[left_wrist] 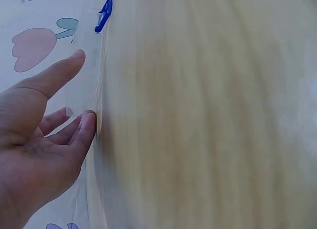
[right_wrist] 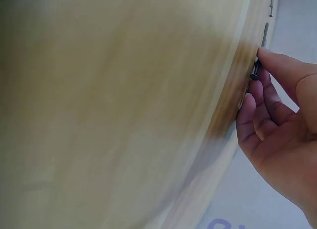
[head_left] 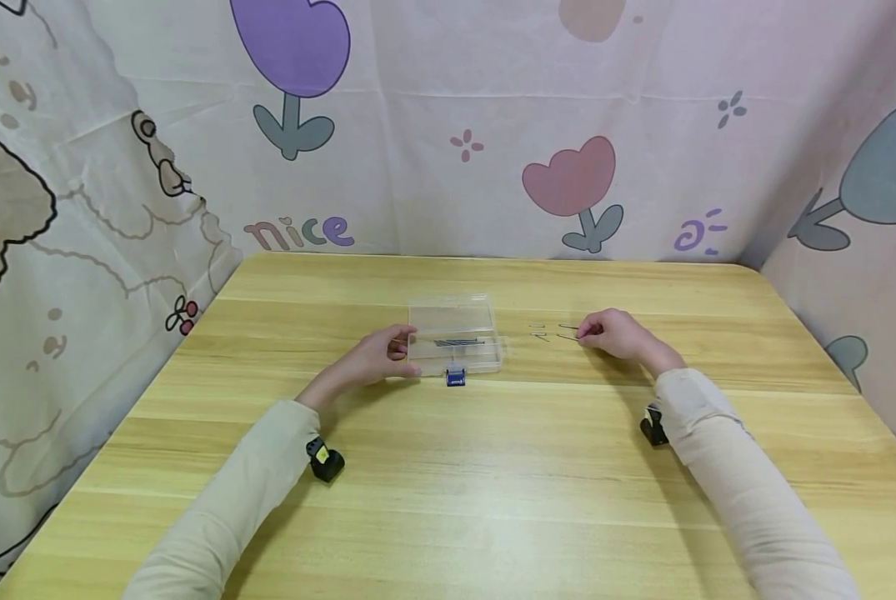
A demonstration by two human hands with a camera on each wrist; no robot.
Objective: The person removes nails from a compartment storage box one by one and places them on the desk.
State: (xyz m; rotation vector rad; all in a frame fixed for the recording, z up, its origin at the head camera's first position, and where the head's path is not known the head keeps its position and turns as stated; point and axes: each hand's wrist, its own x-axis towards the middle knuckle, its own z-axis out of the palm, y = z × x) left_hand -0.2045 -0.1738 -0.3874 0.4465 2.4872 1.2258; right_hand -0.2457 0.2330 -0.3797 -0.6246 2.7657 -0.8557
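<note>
A clear plastic box [head_left: 463,367] lies on the table with its lid [head_left: 451,313] laid back and a blue latch [head_left: 455,377] at its front; the latch [left_wrist: 104,16] also shows in the left wrist view. Several dark nails [head_left: 458,342] lie inside it. My left hand [head_left: 380,354] holds the box's left end, thumb near the front corner and fingers at the side. To the right of the box, my right hand [head_left: 614,335] pinches a dark nail [right_wrist: 255,74] low over the table, between thumb and fingertips. Another long nail [head_left: 568,326] lies just beyond it.
Small short nails [head_left: 539,336] lie on the wooden table [head_left: 463,500] between the box and my right hand. A printed cloth [head_left: 417,167] hangs behind the table's far edge and along its sides. A black camera is strapped to each wrist.
</note>
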